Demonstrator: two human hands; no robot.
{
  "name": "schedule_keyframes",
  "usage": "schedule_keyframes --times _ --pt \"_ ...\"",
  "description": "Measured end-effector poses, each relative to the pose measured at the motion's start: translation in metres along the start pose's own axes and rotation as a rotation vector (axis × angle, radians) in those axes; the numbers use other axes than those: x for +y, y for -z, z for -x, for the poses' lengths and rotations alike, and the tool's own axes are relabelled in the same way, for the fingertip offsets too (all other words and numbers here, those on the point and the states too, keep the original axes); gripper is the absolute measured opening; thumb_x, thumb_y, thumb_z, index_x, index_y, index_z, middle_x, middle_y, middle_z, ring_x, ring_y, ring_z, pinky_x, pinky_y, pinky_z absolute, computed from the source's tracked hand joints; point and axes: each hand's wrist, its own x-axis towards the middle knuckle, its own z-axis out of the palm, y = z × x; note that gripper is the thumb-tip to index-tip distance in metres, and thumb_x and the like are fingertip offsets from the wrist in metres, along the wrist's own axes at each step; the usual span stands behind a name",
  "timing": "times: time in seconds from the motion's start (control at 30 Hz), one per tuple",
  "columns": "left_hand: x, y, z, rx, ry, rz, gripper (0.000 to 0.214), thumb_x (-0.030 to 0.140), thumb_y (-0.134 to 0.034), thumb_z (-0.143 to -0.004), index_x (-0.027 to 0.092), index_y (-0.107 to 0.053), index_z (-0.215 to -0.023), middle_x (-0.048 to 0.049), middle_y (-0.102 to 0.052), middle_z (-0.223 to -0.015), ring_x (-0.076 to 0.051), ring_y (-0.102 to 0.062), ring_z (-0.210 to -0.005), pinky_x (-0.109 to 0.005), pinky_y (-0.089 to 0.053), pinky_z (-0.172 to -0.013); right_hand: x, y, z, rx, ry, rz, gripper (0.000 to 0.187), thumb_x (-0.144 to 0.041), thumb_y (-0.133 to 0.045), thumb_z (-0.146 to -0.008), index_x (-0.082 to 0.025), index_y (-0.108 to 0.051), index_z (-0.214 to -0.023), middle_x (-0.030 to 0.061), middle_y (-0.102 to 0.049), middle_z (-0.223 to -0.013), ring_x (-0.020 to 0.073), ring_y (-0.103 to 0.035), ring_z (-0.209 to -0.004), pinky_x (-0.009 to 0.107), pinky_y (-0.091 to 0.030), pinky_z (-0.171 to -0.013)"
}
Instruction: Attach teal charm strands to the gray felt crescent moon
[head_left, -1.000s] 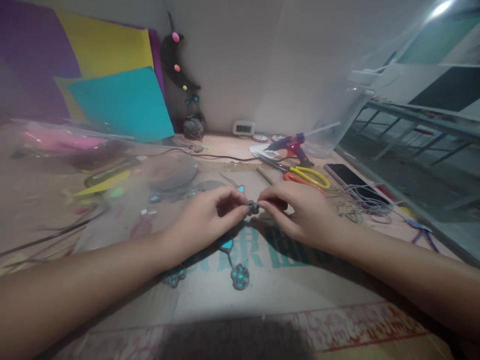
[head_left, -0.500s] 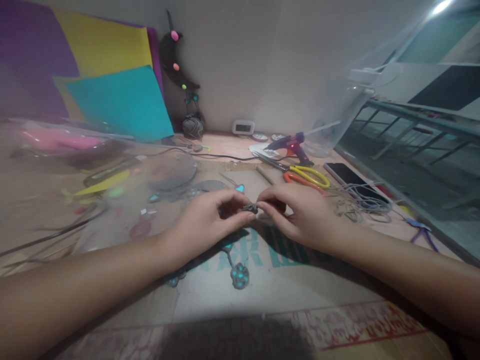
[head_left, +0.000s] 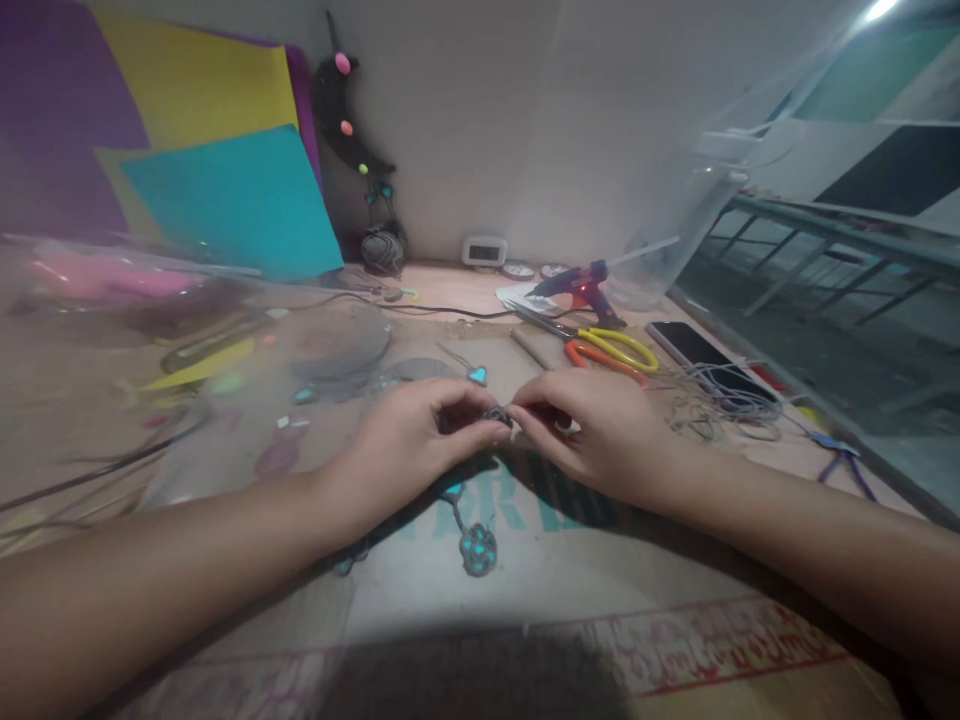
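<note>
Between thumb and fingers, my left hand (head_left: 420, 425) pinches a small dark grey piece that looks wound from cord (head_left: 496, 414). My right hand (head_left: 600, 425) is closed in a pinch at the right edge of this piece; whatever its fingertips grip is too small to make out. Just behind the fingers lies a turquoise heart edged in grey cord (head_left: 477, 375). Below the left hand, a grey paw-shaped pendant with turquoise spots (head_left: 478, 550) rests on the printed board (head_left: 420, 600), joined by a cord to another turquoise piece partly hidden by the hand.
Scissors with yellow and orange handles (head_left: 615, 348), a glue gun with a red light (head_left: 581, 288) and a small digital clock (head_left: 484, 251) stand farther back. To the right are a phone (head_left: 697, 355) and tangled grey cord (head_left: 739, 400). Plastic bags (head_left: 112, 280) lie left.
My right fingertips have shifted slightly at the edge of the small grey piece. My left hand keeps its pinch, and the whole view has tilted a little.
</note>
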Motion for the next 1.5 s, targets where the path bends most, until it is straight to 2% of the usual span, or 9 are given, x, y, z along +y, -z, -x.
schedule_keyframes --times 0.3,0.57,0.77,1.0,1.23,1.4,1.5 --pt "0.003 0.0 0.001 0.008 0.018 0.007 0.017 0.034 -0.064 -0.088 0.021 -0.073 -0.082 0.0017 -0.073 -0.076 -0.014 -0.063 -0.069 -0.024 -0.048 -0.066 -0.001 0.0 0.001 0.018 0.043 0.08 0.021 -0.022 -0.055 -0.095 -0.013 -0.067 -0.081 0.0031 -0.066 -0.063 0.0139 -0.058 -0.057 0.026 -0.039 -0.055" --pt "0.004 -0.001 0.0 -0.005 -0.003 -0.024 0.015 0.033 -0.061 -0.089 0.023 -0.072 -0.087 -0.0007 -0.075 -0.086 -0.018 -0.066 -0.079 -0.028 -0.052 -0.076 0.003 0.005 -0.001 -0.051 0.012 -0.025 0.019 -0.018 -0.045 -0.099 -0.015 -0.064 -0.096 0.0063 -0.071 -0.081 0.0163 -0.062 -0.072 0.028 -0.043 -0.063" --pt "0.003 0.001 0.0 -0.001 -0.009 -0.051 0.015 0.031 -0.06 -0.088 0.022 -0.072 -0.084 -0.0015 -0.074 -0.081 -0.018 -0.064 -0.074 -0.03 -0.053 -0.075 0.008 0.009 -0.001 -0.097 0.021 -0.111 0.015 -0.021 -0.052 -0.095 -0.013 -0.061 -0.103 0.0106 -0.069 -0.091 0.0199 -0.063 -0.085 0.031 -0.048 -0.071" --pt "0.004 0.001 0.0 -0.013 -0.044 -0.07 0.013 0.028 -0.06 -0.089 0.021 -0.07 -0.083 0.0002 -0.072 -0.082 -0.016 -0.064 -0.077 -0.026 -0.048 -0.073 0.006 0.006 -0.003 -0.076 0.002 -0.194 0.008 -0.016 -0.052 -0.095 -0.018 -0.06 -0.092 0.0047 -0.068 -0.082 0.0155 -0.062 -0.075 0.026 -0.045 -0.063" --pt "0.005 0.0 0.001 -0.015 -0.075 -0.066 0.011 0.025 -0.061 -0.088 0.021 -0.069 -0.084 0.0001 -0.072 -0.082 -0.016 -0.064 -0.076 -0.026 -0.048 -0.075 0.003 0.006 -0.002 -0.06 -0.024 -0.261 0.009 -0.017 -0.054 -0.095 -0.017 -0.062 -0.094 0.0042 -0.069 -0.083 0.0147 -0.062 -0.073 0.027 -0.048 -0.066" --pt "0.002 0.001 -0.001 -0.007 -0.039 -0.002 0.013 0.029 -0.06 -0.09 0.021 -0.071 -0.089 0.0005 -0.074 -0.086 -0.016 -0.066 -0.08 -0.025 -0.049 -0.075 0.004 0.004 0.002 -0.085 -0.149 -0.312 0.021 -0.025 -0.055 -0.096 -0.016 -0.06 -0.115 0.0082 -0.07 -0.096 0.0171 -0.064 -0.08 0.032 -0.052 -0.072" --pt "0.0 0.001 -0.003 -0.016 0.034 0.05 0.015 0.03 -0.061 -0.09 0.021 -0.072 -0.091 -0.0006 -0.076 -0.088 -0.018 -0.069 -0.083 -0.027 -0.05 -0.075 0.007 0.003 0.002 -0.12 -0.324 -0.388 0.031 -0.031 -0.056 -0.096 -0.017 -0.056 -0.124 0.0036 -0.065 -0.084 0.0163 -0.061 -0.071 0.032 -0.051 -0.067"
